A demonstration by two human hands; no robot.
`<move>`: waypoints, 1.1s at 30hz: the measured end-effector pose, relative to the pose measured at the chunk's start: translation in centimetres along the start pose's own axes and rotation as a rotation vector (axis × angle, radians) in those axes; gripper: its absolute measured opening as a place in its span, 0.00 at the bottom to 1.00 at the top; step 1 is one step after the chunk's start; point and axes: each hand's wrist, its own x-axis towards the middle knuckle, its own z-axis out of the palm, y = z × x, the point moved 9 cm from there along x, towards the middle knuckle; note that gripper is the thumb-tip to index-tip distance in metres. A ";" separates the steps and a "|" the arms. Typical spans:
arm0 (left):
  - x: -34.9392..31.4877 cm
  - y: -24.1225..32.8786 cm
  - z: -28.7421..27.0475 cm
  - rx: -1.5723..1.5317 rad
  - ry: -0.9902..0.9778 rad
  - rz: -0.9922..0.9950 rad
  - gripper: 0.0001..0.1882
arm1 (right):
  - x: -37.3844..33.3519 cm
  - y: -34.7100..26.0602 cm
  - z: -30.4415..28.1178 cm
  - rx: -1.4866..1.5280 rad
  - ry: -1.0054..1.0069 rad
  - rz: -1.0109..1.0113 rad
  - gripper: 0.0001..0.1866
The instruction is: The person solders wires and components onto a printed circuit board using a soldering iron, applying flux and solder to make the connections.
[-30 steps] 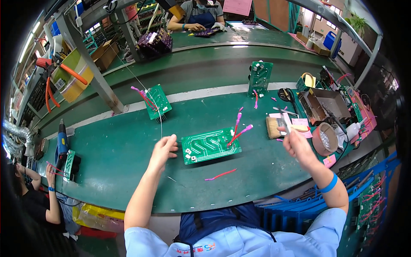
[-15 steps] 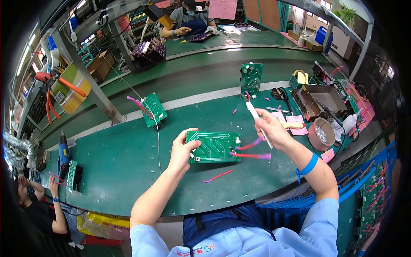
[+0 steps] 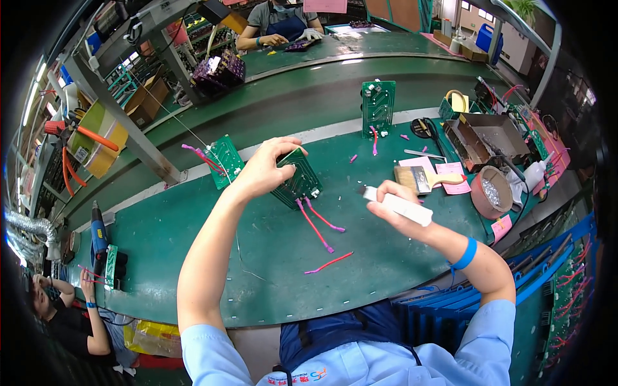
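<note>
My left hand (image 3: pixel 265 168) grips the upper edge of a green circuit board (image 3: pixel 301 183), which is tilted up on end over the table. Two red wires (image 3: pixel 313 224) with purple ends trail from the board's lower edge toward me. To the right, my right hand (image 3: pixel 394 211) is closed round a flat white-handled tool (image 3: pixel 409 209); its short dark tip looks like a brush and points at the board without touching it. A loose red wire (image 3: pixel 329 262) lies on the green table between my arms. Behind my left hand is another board (image 3: pixel 225 157) with red and purple wires.
A third board (image 3: pixel 378 106) stands at the back. On the right are a wide paintbrush (image 3: pixel 418 178), pink paper slips (image 3: pixel 454 185), a metal tray (image 3: pixel 487 138) and a round tub (image 3: pixel 489 193). A heat gun (image 3: pixel 98 231) lies left. Co-workers sit opposite and at far left.
My left hand has moved up and left, turning the board from flat to tilted on end, wires now hanging down. My right hand has moved down and left, its white tool swung toward the board.
</note>
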 end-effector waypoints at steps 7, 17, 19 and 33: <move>-0.4 -0.5 -0.2 0.158 0.076 -0.063 0.14 | 2.2 0.1 5.2 0.035 0.033 -0.098 0.09; -0.6 -1.1 -0.4 0.171 0.133 -0.063 0.14 | 4.6 1.9 7.2 -0.013 0.087 -0.119 0.10; -0.3 -0.3 -0.1 0.230 0.118 -0.038 0.14 | 4.3 1.9 7.1 0.003 0.084 -0.094 0.10; 1.7 1.1 2.2 0.379 0.025 -0.096 0.16 | 3.9 3.7 7.0 0.079 0.104 -0.022 0.10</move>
